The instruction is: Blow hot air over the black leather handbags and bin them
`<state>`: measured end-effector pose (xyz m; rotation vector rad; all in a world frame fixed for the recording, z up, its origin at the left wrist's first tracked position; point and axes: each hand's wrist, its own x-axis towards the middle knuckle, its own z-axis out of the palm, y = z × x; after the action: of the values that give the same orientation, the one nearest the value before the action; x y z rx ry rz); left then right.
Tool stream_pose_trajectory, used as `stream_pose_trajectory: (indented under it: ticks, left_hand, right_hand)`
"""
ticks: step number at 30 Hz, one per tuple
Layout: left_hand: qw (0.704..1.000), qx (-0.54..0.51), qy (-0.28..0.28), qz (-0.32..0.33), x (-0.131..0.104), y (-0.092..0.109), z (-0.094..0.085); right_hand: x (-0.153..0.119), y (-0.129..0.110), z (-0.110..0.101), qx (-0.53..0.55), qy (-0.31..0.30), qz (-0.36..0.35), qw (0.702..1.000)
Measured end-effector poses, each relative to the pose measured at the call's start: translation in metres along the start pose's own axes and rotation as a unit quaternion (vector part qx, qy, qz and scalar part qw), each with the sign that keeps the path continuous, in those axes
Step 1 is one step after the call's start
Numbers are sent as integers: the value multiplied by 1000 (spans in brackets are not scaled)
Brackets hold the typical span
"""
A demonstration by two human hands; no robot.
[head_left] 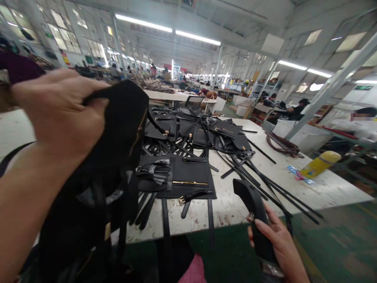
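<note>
At the left my left hand (67, 110) is closed on the upper edge of a black bag (118, 129), lifting it above the table. The bag has a gold zip, and straps hang from it. Low at the right, my right hand (277, 232) wraps round a curved black piece (253, 200) with a flat, wide end and a small metal fitting; its exact kind is unclear. Between my hands a flat black bag panel (190, 173) with a gold zip and buckled straps lies on the white table (232, 204). Its straps overhang the front edge.
Black bag parts (203, 131) and long straps (265, 184) cover the table's middle. A yellow bottle (321, 164) lies near a brown strap coil (282, 145) at the right. Metal posts, white bins (303, 131) and several people at other tables are beyond.
</note>
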<state>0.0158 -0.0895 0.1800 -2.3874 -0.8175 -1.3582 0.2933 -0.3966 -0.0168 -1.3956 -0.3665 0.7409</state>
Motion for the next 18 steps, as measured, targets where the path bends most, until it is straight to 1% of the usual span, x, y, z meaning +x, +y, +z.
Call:
stream_pose_trajectory:
  ticks: [1,2,3,4,5,6,7,8,9,10,11,13,15,17,18]
  left_hand:
    - [998,49,19,25,2,17,9]
    - [995,74,14,63,-3,36,24]
    - [991,78,-22,109,-15,56,44]
    - [984,59,-66,154,-34,76,67]
    - [971,26,-145,186,-58,95,91]
    - [950,-8,-236,206,-86,112,113]
    - [921,-36,-328,204,-116,126,132]
    - [896,-51,-403,180,-146,138,147]
    - [889,-57,-424,166,-174,146,157]
    - [882,-74,-442,148,-197,151,162]
    - [876,-97,-455,130,-217,152,163]
    - [866,-151,-463,117,-242,146,158]
    - [859,-201,-453,128,-256,135,152]
    - [868,-232,-420,126,-264,125,149]
    - [876,-242,-401,115,-267,122,150]
  right_hand:
    - [-4,2,-2,6,11,1,1000]
    - [-8,4,-3,12,18,3,1000]
    - [-12,6,-4,17,22,3,1000]
    - [-16,8,-4,21,23,4,1000]
    - [-19,10,-4,22,22,4,1000]
    - [-22,12,-5,21,19,3,1000]
    - [-24,14,-6,18,15,2,1000]
    - [-25,16,-7,13,9,2,1000]
    - [-25,17,-8,8,0,2,1000]
    - [-25,19,-9,3,-10,2,1000]
    - [-25,20,-10,-2,-23,3,1000]
    - [-22,22,-10,-17,-56,13,998]
    - [-17,24,-9,-36,-98,34,994]
    - [-12,27,-6,-56,-138,58,987]
    - [-10,29,-3,-65,-158,72,983]
